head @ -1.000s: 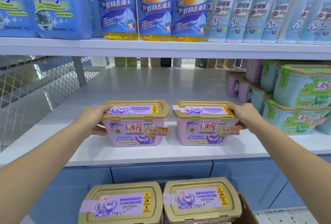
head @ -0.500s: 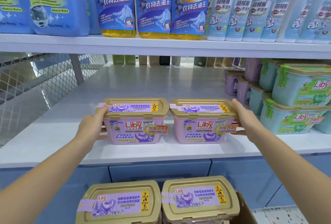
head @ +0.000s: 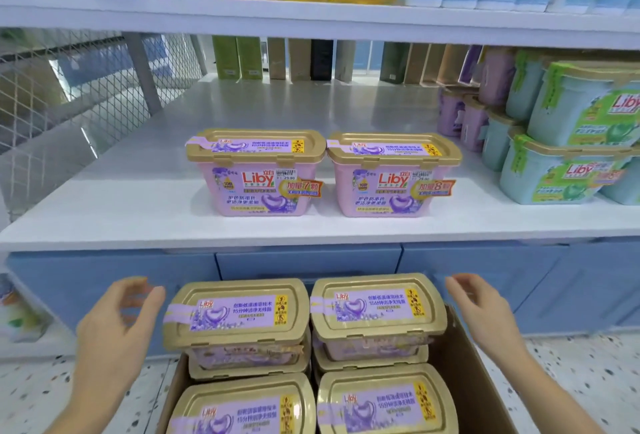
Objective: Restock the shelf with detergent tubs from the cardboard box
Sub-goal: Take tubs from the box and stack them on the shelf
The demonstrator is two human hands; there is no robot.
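Two pink detergent tubs with gold lids are sitting side by side on the white shelf (head: pixel 104 205), the left shelf tub (head: pixel 258 173) and the right shelf tub (head: pixel 393 175) nearly touching, labels facing out, near the front edge. Neither hand is touching them.

Below, the cardboard box (head: pixel 465 374) is standing on the speckled floor, packed with more gold-lidded tubs in stacks. The upper left box tub (head: pixel 237 317) and the upper right box tub (head: pixel 379 312) are sitting highest, with two more lids showing nearer the camera.

The left hand (head: pixel 116 326) is hovering just beside the left end of the upper left box tub, its grip apart, fingers spread and curled, holding nothing. The right hand (head: pixel 483 310) is hovering just beside the right end of the upper right box tub, over the box's right wall, its grip likewise apart and empty. Both hands are blurred, and no contact with the lids is showing.

To the right on the shelf, green and blue tubs (head: pixel 568 170) are standing stacked, well apart from the hands
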